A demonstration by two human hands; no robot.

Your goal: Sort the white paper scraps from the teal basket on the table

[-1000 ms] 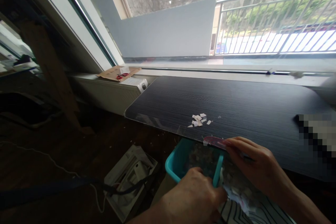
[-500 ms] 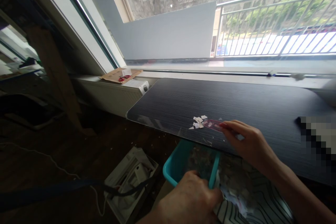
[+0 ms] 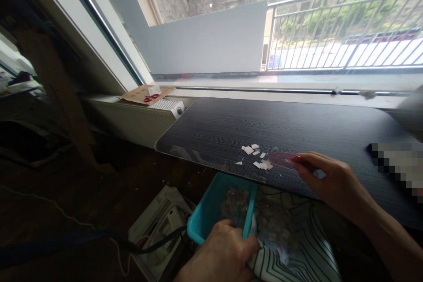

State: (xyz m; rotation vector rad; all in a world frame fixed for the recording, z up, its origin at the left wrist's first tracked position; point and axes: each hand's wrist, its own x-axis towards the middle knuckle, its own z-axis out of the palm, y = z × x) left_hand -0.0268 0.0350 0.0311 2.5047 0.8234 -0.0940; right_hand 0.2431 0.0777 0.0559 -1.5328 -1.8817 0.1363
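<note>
Right hand (image 3: 330, 174) of the person pinches one end of a thin, flat, translucent pinkish-red plastic piece (image 3: 280, 159) marked with curved lines, gripping it between the thumb and the fingers. The plastic piece points left, low over the front part of a dark, wood-grained tabletop (image 3: 231, 119) with rounded corners; whether all of its underside touches the surface cannot be told. Small white paper scraps (image 3: 247, 150) lie just beside its tip in two loose groups, one farther back and to the left, the other nearer the front edge. Single bits lie apart from them, among them a little triangular one close to that edge.

Below the front edge stands a teal plastic bin (image 3: 202, 217), tilted in the view, with pale, partly see-through scraps inside. The left hand (image 3: 228, 246) is curled over the near right corner of its rim; the fingertips are hidden beneath the hand. Beside it, to the right, hangs a pale cloth with black wavy lines (image 3: 313, 249), and more scraps show between its folds and the tabletop.

On the floor to the left of the bin is an open white box (image 3: 139, 231) with pale parts in it. Farther back, red-handled scissors (image 3: 147, 99) rest on a flat brown cardboard sheet (image 3: 132, 94) beside a cream radiator (image 3: 132, 121).
</note>
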